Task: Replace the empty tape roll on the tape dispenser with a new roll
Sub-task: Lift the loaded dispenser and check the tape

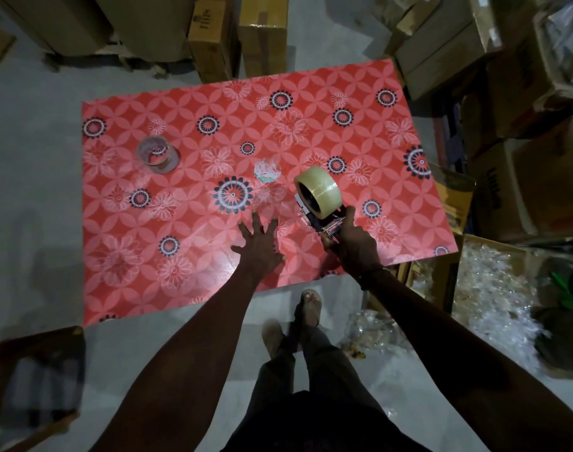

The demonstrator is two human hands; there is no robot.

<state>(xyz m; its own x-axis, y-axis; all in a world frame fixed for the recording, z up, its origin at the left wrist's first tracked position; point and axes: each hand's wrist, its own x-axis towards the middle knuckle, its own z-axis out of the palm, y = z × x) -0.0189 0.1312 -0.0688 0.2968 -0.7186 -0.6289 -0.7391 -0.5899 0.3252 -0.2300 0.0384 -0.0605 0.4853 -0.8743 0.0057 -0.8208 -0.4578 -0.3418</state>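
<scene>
A full roll of clear tape (321,190) sits mounted on the tape dispenser (324,223), which stands on the red flowered table (187,249). My right hand (353,243) grips the dispenser's handle from the near side. My left hand (260,246) lies flat on the table with fingers spread, to the left of the dispenser, holding nothing. The empty tape core (158,154), nearly transparent, lies at the table's left. A small crumpled wad of used tape (267,171) rests near the table's middle.
Cardboard boxes (448,44) crowd the far and right sides of the table. A box of clear plastic scraps (493,288) stands at the right on the floor. My sandalled feet (308,308) are below the table's near edge. A brown stool (34,380) is at the lower left.
</scene>
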